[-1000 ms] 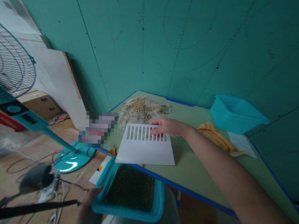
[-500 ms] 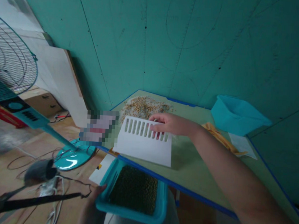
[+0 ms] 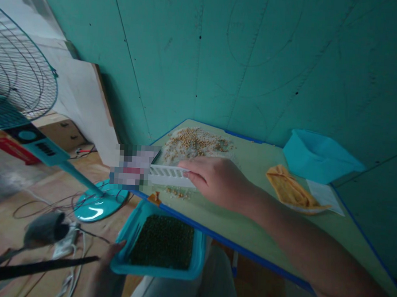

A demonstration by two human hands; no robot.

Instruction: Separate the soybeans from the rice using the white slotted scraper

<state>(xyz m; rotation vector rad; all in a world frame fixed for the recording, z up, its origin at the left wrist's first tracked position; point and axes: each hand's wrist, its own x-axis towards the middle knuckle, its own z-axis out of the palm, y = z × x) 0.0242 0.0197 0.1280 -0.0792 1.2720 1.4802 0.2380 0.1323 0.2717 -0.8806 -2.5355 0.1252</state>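
Note:
My right hand [image 3: 218, 180] is closed on the right end of a white slotted plastic board [image 3: 170, 179], which is tilted so that I see it almost edge-on. Just beyond it lies a spread pile of tan beans mixed with white grains [image 3: 197, 142]. A few beans [image 3: 176, 193] are scattered on the near side of the board. My left hand [image 3: 108, 261], partly blurred, grips the left side of a blue plastic basin [image 3: 197, 266] below the table edge. Dark green, bean-like grains [image 3: 163, 242] fill the basin's bottom. My left fingers under the rim are hidden.
The table [image 3: 248, 222] has a blue-taped edge. At its right stand a light-blue bin [image 3: 322, 157], a yellow cloth [image 3: 292, 191] and white paper [image 3: 325, 195]. A fan [image 3: 48, 147], cables and a black arm with a grey cylinder [image 3: 46, 230] occupy the left side.
The board has tipped from showing its broad face to nearly edge-on, uncovering beans near the table edge. The basin has shifted left and slightly up in view with my left hand.

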